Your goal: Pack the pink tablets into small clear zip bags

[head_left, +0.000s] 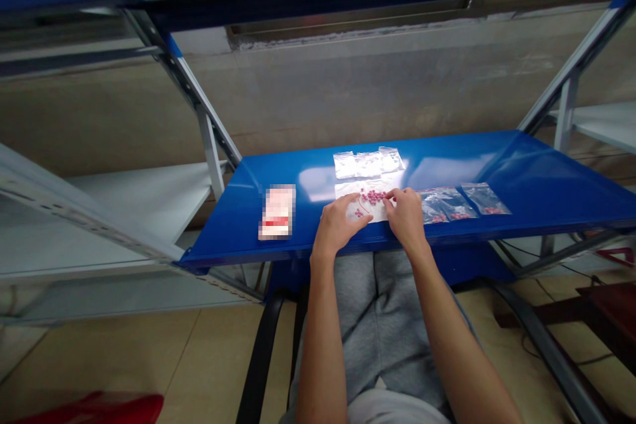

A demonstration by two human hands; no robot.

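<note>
A small pile of pink beads lies on a clear plastic bag on the blue shelf. My left hand rests on the bag's near left part, thumb and finger pinching a thin red thread. My right hand sits at the bag's right edge with its fingertips pinched together at the beads; whether it grips a bead or the thread is too small to tell.
Several empty clear bags lie behind the beads. Two clear bags holding pink beads lie to the right. A white and red packet lies to the left. Grey shelf posts flank the shelf.
</note>
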